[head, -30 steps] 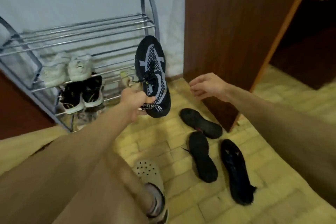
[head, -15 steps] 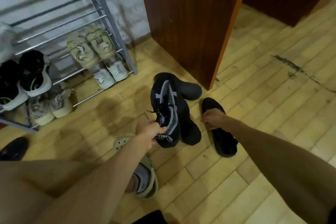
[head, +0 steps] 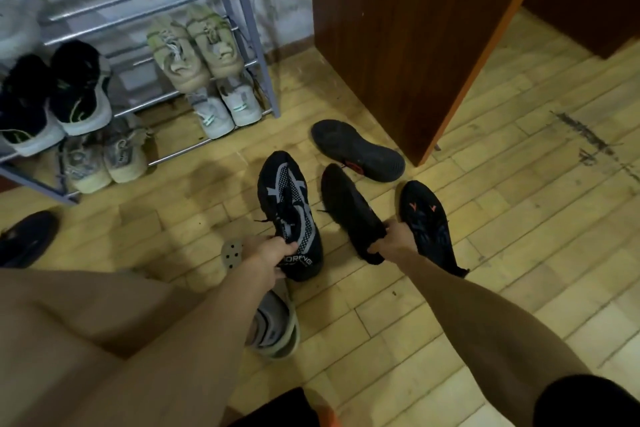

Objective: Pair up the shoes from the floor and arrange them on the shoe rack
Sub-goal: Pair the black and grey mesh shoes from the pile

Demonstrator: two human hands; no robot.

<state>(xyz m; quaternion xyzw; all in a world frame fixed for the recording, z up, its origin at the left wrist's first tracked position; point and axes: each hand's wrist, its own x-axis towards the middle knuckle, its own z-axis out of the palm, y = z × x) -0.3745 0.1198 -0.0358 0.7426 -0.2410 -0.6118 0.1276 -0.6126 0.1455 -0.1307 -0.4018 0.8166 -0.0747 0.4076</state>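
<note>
Both hands are busy w/ shoes. L hand (head: 268,258) grips the heel end of a black patterned shoe (head: 287,208), fingers curled round the collar. That shoe's toe points away from the person, w/ the grey-white pattern and laces facing the camera. R hand (head: 394,242) grips the heel of a plain black shoe (head: 348,210), fingers curled round its back edge; its toe also points away, angled a bit left. The two held shoes are side by side, near each other but apart, the patterned one on the left. Can't tell if either rests on the wood floor (head: 519,218) or hangs just above it.

Just right of the R hand, a black shoe w/ orange marks (head: 427,218) lies on the floor, upper side up. Beyond both hands, a sole-up dark shoe (head: 358,149) lies by the foot of a brown wooden panel (head: 398,28). Far left of the L hand, another dark shoe (head: 26,239) sits on the floor at the frame edge.

Shoe rack (head: 252,35) stands beyond and left of the L hand, against the wall. At its right end there's a beige pair (head: 194,45) w/ a white pair (head: 225,107) on the tier below. Further left is a black-and-white pair (head: 52,97) w/ a grey-beige pair (head: 104,159) below. Under the L wrist is the person's foot in a grey perforated clog (head: 231,253).
</note>
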